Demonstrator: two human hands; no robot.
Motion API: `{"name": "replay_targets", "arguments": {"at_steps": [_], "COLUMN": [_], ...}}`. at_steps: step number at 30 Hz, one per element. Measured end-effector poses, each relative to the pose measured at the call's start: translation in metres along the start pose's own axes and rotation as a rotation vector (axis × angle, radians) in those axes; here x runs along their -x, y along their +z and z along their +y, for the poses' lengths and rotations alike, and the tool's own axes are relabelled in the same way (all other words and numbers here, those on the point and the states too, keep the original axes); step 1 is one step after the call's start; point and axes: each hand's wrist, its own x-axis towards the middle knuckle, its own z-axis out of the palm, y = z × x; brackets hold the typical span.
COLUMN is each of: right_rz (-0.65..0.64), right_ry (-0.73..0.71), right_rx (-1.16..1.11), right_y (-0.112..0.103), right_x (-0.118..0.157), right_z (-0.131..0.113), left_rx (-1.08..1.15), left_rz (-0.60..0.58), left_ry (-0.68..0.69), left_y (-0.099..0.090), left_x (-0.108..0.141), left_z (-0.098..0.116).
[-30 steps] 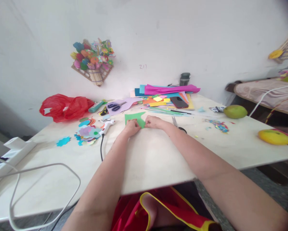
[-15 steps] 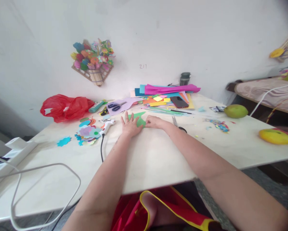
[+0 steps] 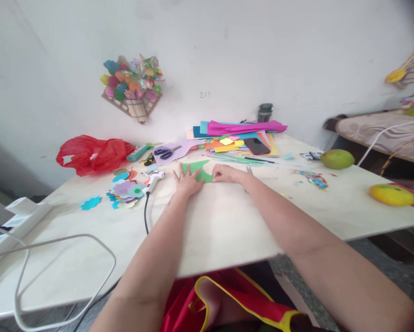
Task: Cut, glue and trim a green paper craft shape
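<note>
A green sheet with a curved notch lies on the white table. My left hand rests on its left part with the fingers spread flat. At the sheet's right edge is my right hand, its fingers closed; whatever they pinch is hidden. Behind my right wrist, the tips of a pair of scissors show. A white glue gun lies to the left of my left hand, beside a pile of cut flower shapes.
Dark-handled scissors, a red plastic bag, coloured sheets and a phone lie toward the wall. Two mangoes are at the right. A power strip and looped white cable occupy the left.
My right hand has shifted slightly right, and more of the green sheet shows between the hands. The scissors by my right wrist are now mostly covered by my arm.
</note>
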Motion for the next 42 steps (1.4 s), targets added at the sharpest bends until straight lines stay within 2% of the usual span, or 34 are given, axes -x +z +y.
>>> {"name": "replay_targets", "arguments": {"at_steps": [4, 10, 12, 16, 19, 25, 32, 37, 42], "right_rz": [-0.009, -0.011, -0.012, -0.01, 0.012, 0.019, 0.024, 0.048, 0.04], "right_ry": [-0.067, -0.102, -0.094, -0.102, -0.13, -0.16, -0.133, -0.154, -0.094], "right_rx": [0.042, 0.144, 0.188, 0.267, 0.313, 0.458, 0.514, 0.457, 0.352], "right_y": [-0.004, -0.006, -0.007, -0.009, -0.01, -0.012, -0.011, -0.006, -0.006], "right_x": [0.003, 0.006, 0.008, 0.011, 0.012, 0.014, 0.013, 0.01, 0.009], "right_z": [0.007, -0.013, -0.02, -0.03, -0.035, -0.049, -0.054, -0.044, -0.038], "left_rx": [-0.023, -0.037, -0.042, -0.04, 0.02, 0.128, 0.358, 0.435, 0.475], "left_rz": [-0.007, -0.005, 0.048, 0.157, 0.147, 0.137, 0.075, 0.066, 0.059], "left_ry": [-0.016, -0.017, 0.027, 0.209, 0.308, 0.394, 0.273, 0.299, 0.289], "left_y": [-0.005, -0.012, -0.012, -0.007, -0.002, 0.003, -0.001, -0.001, 0.0], "left_x": [0.003, 0.007, 0.008, 0.007, 0.002, -0.003, 0.003, 0.003, 0.001], "left_z": [-0.005, -0.013, -0.013, -0.012, -0.011, -0.011, -0.013, -0.013, -0.011]}}
